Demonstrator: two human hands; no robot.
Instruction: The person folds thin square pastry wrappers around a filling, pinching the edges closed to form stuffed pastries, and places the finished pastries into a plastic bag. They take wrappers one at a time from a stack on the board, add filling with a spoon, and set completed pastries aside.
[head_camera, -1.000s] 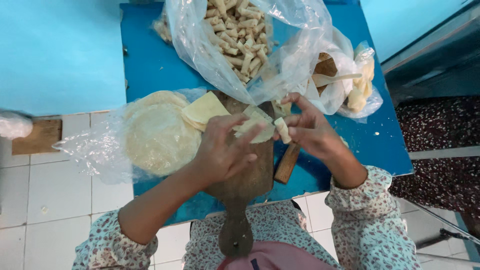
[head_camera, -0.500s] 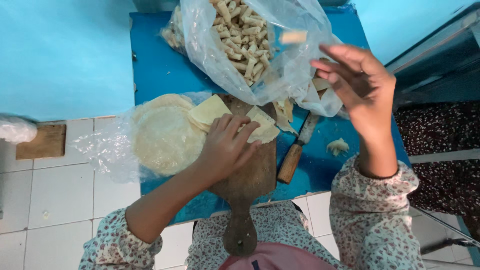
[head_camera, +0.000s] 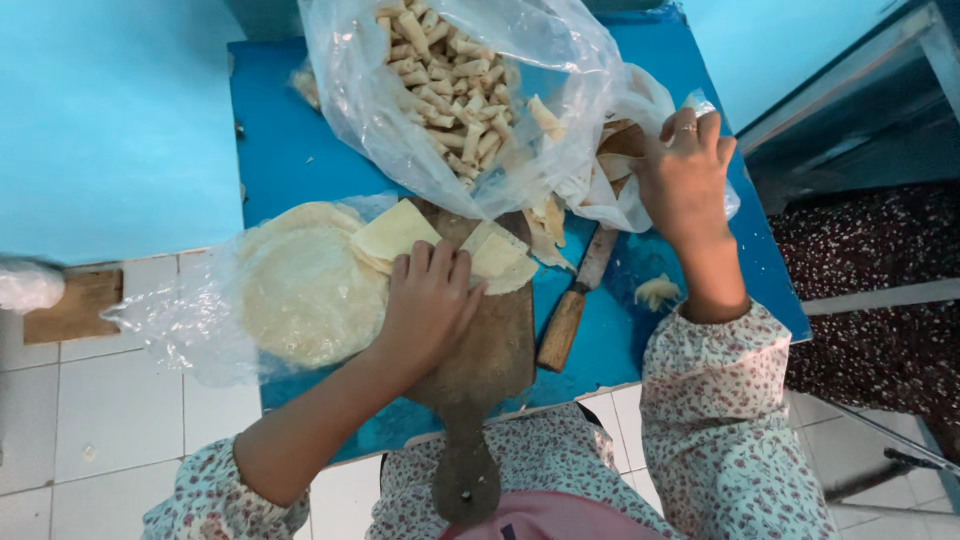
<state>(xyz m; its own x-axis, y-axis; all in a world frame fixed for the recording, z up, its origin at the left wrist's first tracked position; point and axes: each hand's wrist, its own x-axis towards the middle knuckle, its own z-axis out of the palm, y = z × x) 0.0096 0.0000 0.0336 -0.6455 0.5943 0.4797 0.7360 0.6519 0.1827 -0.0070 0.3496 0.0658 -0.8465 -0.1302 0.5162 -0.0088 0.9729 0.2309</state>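
Note:
My left hand (head_camera: 430, 305) lies flat on a wooden cutting board (head_camera: 495, 350), fingertips touching pale cut wrapper pieces (head_camera: 395, 232). Left of it, a round stack of thin wrappers (head_camera: 305, 290) rests on clear plastic. My right hand (head_camera: 685, 180) reaches into a white plastic bag (head_camera: 615, 195) at the table's right; its palm is turned away, so what it grips is hidden. A big clear bag (head_camera: 350, 120) filled with several rolled pastries (head_camera: 450, 90) sits at the back. A wooden-handled knife (head_camera: 570, 315) lies between my hands.
Everything sits on a small blue table (head_camera: 280, 130) over a white tiled floor (head_camera: 100, 400). A small pale lump (head_camera: 655, 292) lies by my right wrist. A wooden block (head_camera: 75, 305) is at far left, dark patterned fabric (head_camera: 870, 240) at right.
My right hand carried a finished roll up to the clear bag and let it go, then came down to the white bag. My left hand stayed on the board by the wrappers.

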